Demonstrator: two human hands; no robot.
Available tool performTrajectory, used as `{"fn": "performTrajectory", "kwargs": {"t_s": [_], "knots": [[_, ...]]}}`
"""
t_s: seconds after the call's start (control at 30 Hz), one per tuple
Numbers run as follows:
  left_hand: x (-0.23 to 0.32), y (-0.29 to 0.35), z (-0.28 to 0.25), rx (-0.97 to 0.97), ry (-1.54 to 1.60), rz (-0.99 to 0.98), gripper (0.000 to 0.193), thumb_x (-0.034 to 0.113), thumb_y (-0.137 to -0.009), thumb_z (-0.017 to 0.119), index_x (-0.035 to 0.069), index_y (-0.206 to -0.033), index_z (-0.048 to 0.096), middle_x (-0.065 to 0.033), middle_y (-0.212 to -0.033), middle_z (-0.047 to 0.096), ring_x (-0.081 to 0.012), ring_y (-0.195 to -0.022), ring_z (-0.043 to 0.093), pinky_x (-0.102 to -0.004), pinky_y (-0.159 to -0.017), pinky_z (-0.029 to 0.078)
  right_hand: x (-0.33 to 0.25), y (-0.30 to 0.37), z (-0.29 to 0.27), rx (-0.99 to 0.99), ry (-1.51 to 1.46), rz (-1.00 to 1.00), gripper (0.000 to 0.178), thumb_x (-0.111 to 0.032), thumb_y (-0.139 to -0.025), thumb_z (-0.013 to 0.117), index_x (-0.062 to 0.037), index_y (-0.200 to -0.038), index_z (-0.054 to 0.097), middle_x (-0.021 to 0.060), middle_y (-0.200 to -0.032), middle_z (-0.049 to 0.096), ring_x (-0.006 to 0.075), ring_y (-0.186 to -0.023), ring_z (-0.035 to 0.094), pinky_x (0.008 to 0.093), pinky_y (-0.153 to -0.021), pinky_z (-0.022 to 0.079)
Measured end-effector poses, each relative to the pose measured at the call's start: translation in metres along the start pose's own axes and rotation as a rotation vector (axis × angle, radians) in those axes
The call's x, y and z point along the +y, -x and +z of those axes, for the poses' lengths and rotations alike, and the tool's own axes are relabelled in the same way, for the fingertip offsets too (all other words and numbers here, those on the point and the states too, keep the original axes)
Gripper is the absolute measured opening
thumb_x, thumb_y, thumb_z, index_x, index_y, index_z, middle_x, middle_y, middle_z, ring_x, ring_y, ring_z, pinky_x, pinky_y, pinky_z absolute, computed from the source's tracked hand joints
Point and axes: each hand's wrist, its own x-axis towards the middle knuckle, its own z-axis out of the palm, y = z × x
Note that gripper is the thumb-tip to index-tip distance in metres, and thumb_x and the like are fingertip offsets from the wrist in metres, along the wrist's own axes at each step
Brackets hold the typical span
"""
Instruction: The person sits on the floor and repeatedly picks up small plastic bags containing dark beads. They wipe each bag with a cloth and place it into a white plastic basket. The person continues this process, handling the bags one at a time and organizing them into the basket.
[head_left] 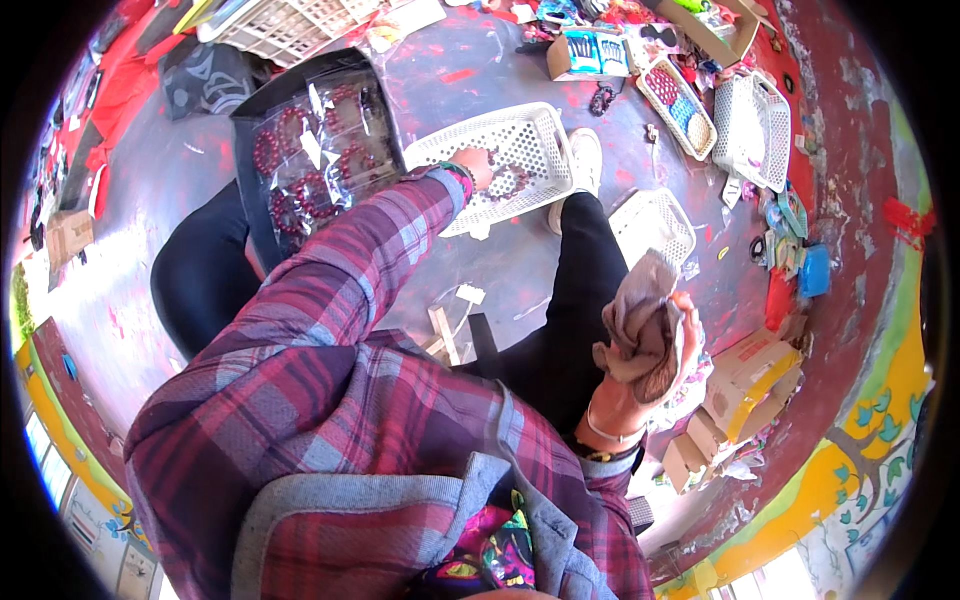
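My left hand (474, 168) reaches into a white perforated plastic basket (555, 128), its fingers closed at the edge of a dark red bead bracelet (516, 181). The bracelet's loop lies against the basket floor. To the left, a black tray (243, 140) holds several dark red bead bracelets (300, 195), some in clear plastic wrappers. My right hand (690, 345) is raised at the right, closed round a crumpled brown cloth (640, 330). The cloth hides most of its fingers.
A small white basket (655, 225) sits beyond the cloth. Further right are a tray of coloured beads (680, 105), another white basket (752, 130) and opened cardboard boxes (745, 385). My white shoe (586, 160) stands beside the perforated basket. A wooden piece (443, 335) lies near my legs.
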Motion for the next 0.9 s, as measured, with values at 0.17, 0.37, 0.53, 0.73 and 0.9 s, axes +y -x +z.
{"fn": "performTrajectory", "kwargs": {"t_s": [0.17, 0.37, 0.53, 0.73, 0.9], "knots": [[0.002, -0.025, 0.013, 0.141, 0.056, -0.198, 0.038, 0.014, -0.079, 0.055, 0.0, -0.114, 0.053, -0.0187, -0.123, 0.05, -0.034, -0.115, 0.048, -0.0397, -0.096, 0.042, -0.012, -0.011, 0.005, 0.296, 0.075, 0.224, 0.039, -0.035, -0.094, 0.032, 0.0009, -0.1, 0.048, 0.0115, -0.072, 0.052, 0.0216, -0.052, 0.051, 0.0301, -0.048, 0.048], [-0.015, -0.039, 0.043, 0.077, 0.013, -0.231, 0.035, 0.013, -0.081, 0.051, 0.001, -0.113, 0.055, -0.0203, -0.114, 0.059, -0.0342, -0.109, 0.055, -0.0416, -0.093, 0.044, -0.013, -0.015, -0.01, 0.124, -0.188, 0.336, 0.037, -0.035, -0.093, 0.032, -0.0018, -0.095, 0.05, 0.0125, -0.081, 0.053, 0.0202, -0.055, 0.051, 0.0305, -0.05, 0.046], [-0.012, -0.029, 0.015, -0.133, 0.006, -0.158, 0.036, 0.021, -0.076, 0.057, 0.002, -0.105, 0.064, -0.0206, -0.113, 0.059, -0.0334, -0.106, 0.057, -0.0392, -0.092, 0.045, -0.006, -0.009, -0.009, 0.151, -0.139, 0.31, 0.038, -0.032, -0.093, 0.034, 0.0013, -0.097, 0.052, 0.0121, -0.091, 0.054, 0.018, -0.066, 0.054, 0.0303, -0.063, 0.048], [-0.001, 0.016, -0.033, 0.027, 0.414, 0.268, 0.028, 0.024, -0.062, 0.067, 0.004, -0.082, 0.065, -0.0161, -0.083, 0.061, -0.0254, -0.076, 0.06, -0.036, -0.07, 0.046, 0.002, -0.002, 0.0, 0.064, 0.074, 0.116, 0.039, -0.029, -0.094, 0.037, 0.005, -0.101, 0.053, 0.0133, -0.097, 0.055, 0.0177, -0.081, 0.056, 0.0302, -0.079, 0.046], [0.004, 0.106, -0.106, -0.327, 1.323, 0.468, 0.04, 0.0, -0.072, 0.057, -0.001, -0.111, 0.053, -0.0062, -0.096, 0.058, -0.0146, -0.091, 0.06, -0.0246, -0.078, 0.047, 0.004, 0.007, 0.009, -0.051, -0.254, 0.172, 0.036, -0.027, -0.096, 0.038, -0.0005, -0.118, 0.049, 0.0086, -0.113, 0.052, 0.0179, -0.098, 0.057, 0.0279, -0.075, 0.05]]}}
